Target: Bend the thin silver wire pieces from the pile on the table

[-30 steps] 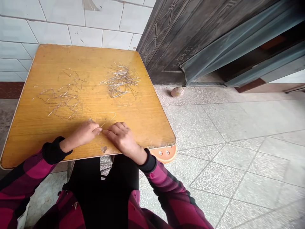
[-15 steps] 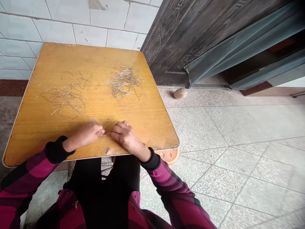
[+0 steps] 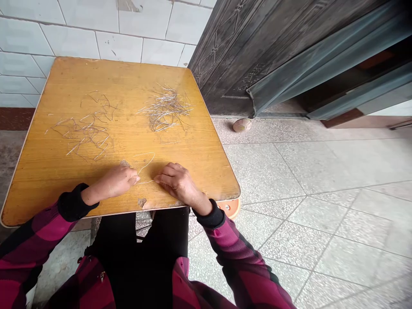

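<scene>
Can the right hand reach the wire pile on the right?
Probably yes: only tabletop and a loose wire lie between the right hand and the pile, though that hand seems busy pinching a thin wire.

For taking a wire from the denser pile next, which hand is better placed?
Probably the right hand: the denser pile lies almost straight beyond it, while the left hand sits farther off. Both hands appear to pinch the bent wire.

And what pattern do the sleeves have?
The sleeves are checked in magenta and black; the head view shows it.
</scene>
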### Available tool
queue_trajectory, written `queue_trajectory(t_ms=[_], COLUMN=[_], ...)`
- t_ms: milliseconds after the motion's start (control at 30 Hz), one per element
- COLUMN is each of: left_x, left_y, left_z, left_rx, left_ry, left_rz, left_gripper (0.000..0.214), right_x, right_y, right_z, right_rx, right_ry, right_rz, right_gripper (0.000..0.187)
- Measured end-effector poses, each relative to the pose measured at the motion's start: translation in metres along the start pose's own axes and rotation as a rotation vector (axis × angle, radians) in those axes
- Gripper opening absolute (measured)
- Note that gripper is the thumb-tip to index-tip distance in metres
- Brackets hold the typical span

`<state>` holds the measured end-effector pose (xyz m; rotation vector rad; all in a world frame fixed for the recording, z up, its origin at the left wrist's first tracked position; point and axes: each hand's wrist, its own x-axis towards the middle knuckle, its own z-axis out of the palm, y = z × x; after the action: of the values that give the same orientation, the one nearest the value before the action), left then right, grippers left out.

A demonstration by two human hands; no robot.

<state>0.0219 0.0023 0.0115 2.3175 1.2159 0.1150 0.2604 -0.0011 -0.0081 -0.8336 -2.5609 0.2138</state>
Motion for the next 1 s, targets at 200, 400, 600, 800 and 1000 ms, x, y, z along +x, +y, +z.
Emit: queue_trajectory(t_ms=[200,400,600,800,1000], left_x=[0.0,-0.004,-0.008,-0.021,-0.024], left_y=[0.0,0.005,0.009,0.022,0.031], left_z=[0.0,0.004,0.007,0.005,0.038], left_rx=[0.009,0.103,0.189,0.308,0.409], left_ry=[0.014,0.043,0.105,0.288,0.487], left_rz=[-0.005,-0.042,-0.079,0.01,0.28], left_gripper=[0.031,0.035,0.034,0.021,0.026], right_x=[-0.008,-0.016,0.014,0.057,0.078], right_y=[0.009,0.018,0.035,0.043,0.029], right_z=[-0.002,-0.019,-0.034,-0.016,-0.008], right_rx=[0.058,0.159,0.154,0.153,-0.062], right_ry=[0.015,0.055,-0.021,-0.097,-0.249], right_rz=[0.059,0.196,0.228,0.184,0.143], right_gripper=[0.02,0.019,0.014,0.013,0.013])
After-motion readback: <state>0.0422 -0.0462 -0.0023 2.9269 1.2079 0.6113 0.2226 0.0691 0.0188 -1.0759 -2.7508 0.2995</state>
